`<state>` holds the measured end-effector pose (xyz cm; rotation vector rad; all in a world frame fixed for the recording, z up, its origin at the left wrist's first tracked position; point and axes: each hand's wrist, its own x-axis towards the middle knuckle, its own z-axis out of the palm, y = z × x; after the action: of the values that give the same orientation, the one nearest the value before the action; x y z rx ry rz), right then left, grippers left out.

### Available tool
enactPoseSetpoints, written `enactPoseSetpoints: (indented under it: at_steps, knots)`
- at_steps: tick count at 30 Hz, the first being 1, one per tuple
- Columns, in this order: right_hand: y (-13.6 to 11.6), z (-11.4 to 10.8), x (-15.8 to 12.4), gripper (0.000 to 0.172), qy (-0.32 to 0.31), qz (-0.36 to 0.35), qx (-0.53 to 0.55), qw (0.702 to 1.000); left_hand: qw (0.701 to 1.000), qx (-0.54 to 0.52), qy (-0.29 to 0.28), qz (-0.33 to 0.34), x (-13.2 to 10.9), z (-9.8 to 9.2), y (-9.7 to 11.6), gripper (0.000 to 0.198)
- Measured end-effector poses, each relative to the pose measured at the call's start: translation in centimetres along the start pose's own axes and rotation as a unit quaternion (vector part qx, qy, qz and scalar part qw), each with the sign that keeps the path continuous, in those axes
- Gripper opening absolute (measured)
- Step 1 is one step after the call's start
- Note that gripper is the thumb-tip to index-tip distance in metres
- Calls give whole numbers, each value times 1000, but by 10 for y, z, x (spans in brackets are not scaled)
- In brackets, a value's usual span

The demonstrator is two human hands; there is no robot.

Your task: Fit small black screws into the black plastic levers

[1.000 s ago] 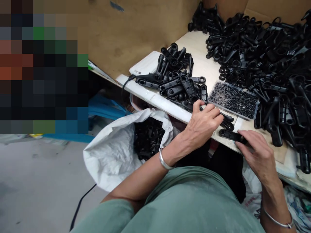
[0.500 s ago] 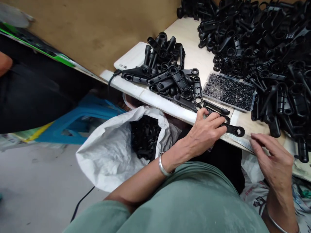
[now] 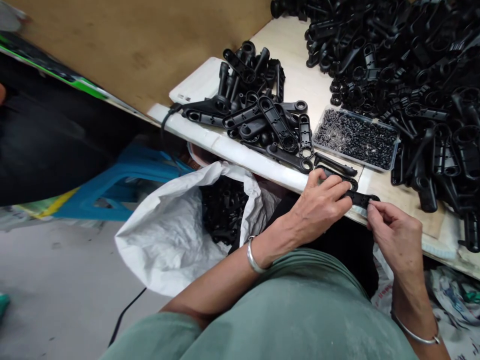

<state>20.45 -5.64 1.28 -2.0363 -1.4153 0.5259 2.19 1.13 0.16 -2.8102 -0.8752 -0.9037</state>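
My left hand point(image 3: 321, 205) lies at the table's near edge with its fingers closed over one end of a black plastic arm point(image 3: 359, 199). My right hand point(image 3: 393, 231) pinches the same arm at its other, ring-shaped end. Just beyond them lies another black arm point(image 3: 335, 164). A clear tray of small black screws point(image 3: 356, 138) stands a little further back.
A small heap of black arms point(image 3: 262, 112) lies left of the tray, a very large heap point(image 3: 405, 65) at the back right. A white sack point(image 3: 176, 230) with black parts stands open under the table edge point(image 3: 240, 152). A blue stool point(image 3: 123, 185) and brown board point(image 3: 150, 45) are left.
My right hand, open beside the arm half a second ago, has come in and pinched its right end. My left hand has stayed on the arm.
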Motion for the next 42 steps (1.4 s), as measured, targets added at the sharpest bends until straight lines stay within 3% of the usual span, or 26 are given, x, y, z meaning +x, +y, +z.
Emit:
enactPoseSetpoints:
  at_steps: [4,8,13,26,32,35,38,42]
  knots:
    - [-1,-1,5,27,7,-26,-25,999,1000,-4,-12,-5,0,1,1,34]
    - [5,-12,10,23,-49,-61,-26,997,999,-20,-29,-16,-2,2,1,31]
    - [12,-20,13,26,-101,-56,4,993,999,-29,-44,-13,-1,0,0,25]
    - [12,-25,18,27,-129,-59,29,989,998,-35,-43,-10,0,-5,-2,26]
    - [19,-37,15,32,-142,-47,30,988,998,-51,-2,-26,-5,-14,-13,23]
    - [14,-39,21,29,-90,-87,14,992,998,-10,11,-57,-6,-19,-21,24]
    - [3,-32,29,22,-35,-180,-34,983,996,51,-13,-77,-4,-20,-25,24]
    - [-6,-21,36,17,-70,-287,-86,951,993,81,-37,-81,-2,-17,-25,23]
